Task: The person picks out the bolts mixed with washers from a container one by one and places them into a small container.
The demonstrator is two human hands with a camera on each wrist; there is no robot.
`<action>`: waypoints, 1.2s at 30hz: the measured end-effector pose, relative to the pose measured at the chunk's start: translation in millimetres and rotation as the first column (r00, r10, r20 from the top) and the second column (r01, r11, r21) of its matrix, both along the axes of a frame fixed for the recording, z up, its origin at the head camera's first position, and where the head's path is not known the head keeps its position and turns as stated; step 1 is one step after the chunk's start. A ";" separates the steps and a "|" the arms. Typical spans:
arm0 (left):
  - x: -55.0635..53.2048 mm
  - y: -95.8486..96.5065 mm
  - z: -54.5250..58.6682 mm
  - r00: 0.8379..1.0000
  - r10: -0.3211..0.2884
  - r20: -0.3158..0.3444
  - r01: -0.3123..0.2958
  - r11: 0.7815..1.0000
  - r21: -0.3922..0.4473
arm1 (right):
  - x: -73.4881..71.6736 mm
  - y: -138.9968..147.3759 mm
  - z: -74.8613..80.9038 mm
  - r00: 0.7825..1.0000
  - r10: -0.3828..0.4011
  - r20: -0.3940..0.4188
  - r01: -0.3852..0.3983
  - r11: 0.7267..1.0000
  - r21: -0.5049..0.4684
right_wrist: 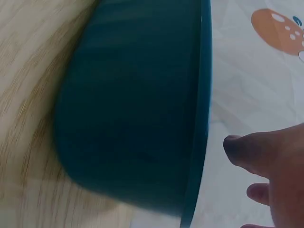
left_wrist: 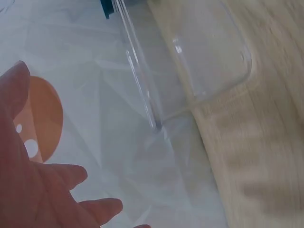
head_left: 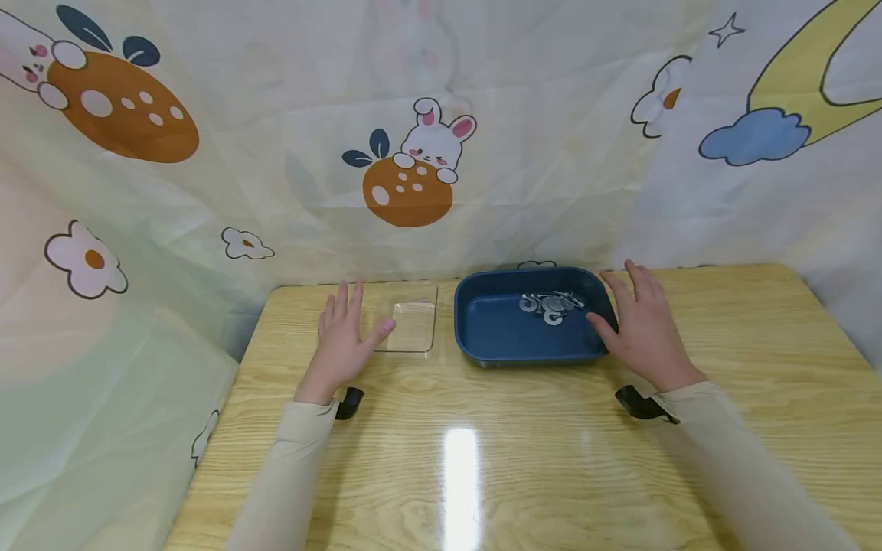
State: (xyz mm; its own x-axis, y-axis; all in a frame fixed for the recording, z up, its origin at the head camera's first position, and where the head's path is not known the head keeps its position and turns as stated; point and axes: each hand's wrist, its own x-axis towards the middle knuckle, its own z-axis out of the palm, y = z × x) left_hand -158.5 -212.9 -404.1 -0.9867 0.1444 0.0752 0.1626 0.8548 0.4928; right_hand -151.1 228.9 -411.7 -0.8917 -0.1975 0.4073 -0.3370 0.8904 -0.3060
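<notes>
The left hand (head_left: 340,346) hovers at the left side of a clear container (head_left: 415,329), fingers loosely spread and gripping nothing. The right hand (head_left: 645,337) is likewise spread, at the right end of a blue tray (head_left: 492,329), just right of the container; whether it touches the rim cannot be told. Loose metal pieces (head_left: 551,304) lie in the tray's right half, so lifting one end could send them sliding. Both vessels sit near the table's (head_left: 530,459) far edge; a careless push might tip the container over it.
</notes>
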 end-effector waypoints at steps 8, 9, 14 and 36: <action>0.5 9.3 -9.8 0.999 -0.030 0.009 0.030 0.999 0.021 | -9.9 -18.6 1.0 0.999 0.019 0.031 -0.021 0.998 0.054; 0.1 10.2 -11.6 0.999 -0.036 0.010 0.036 0.999 0.020 | -11.4 -20.4 0.8 0.999 0.022 0.033 -0.024 0.998 0.058; 0.4 13.7 -19.4 0.999 -0.039 0.010 0.039 0.999 0.013 | -16.9 -28.4 0.9 0.997 0.048 0.062 -0.053 0.995 0.087; 4.3 26.2 -42.4 0.998 0.020 0.065 -0.027 0.995 0.093 | -34.7 -43.2 -15.0 0.970 0.061 0.237 -0.102 0.981 0.163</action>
State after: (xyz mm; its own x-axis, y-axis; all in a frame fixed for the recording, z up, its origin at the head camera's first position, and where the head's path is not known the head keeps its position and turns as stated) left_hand -154.2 -186.6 -446.5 -0.9929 0.1164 0.0238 0.1085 0.8074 0.5800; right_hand -185.7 185.8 -426.7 -0.9351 -0.3227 0.1465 -0.3493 0.9090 -0.2275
